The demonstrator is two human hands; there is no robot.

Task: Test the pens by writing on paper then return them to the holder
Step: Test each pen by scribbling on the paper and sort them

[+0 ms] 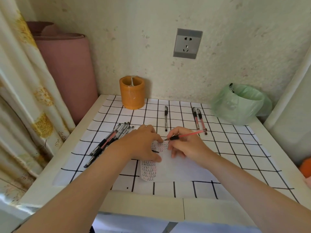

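While pressing on paper [181, 167]: left hand [143, 143], palm down, fingers [155, 134] relaxed, unclenched. Right hand [186, 146]: fingers pinching red pen [187, 134] near black grip, tip at paper.

Pen pile [109, 142] left of paper [176, 167]; holder [132, 92] behind.

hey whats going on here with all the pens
A person is testing pens at a small table. The right hand holds a red pen with its tip at the paper, while the left hand presses the sheet flat. A pile of pens lies to the left, a black pen and two red pens lie further back, and the orange holder stands by the wall.
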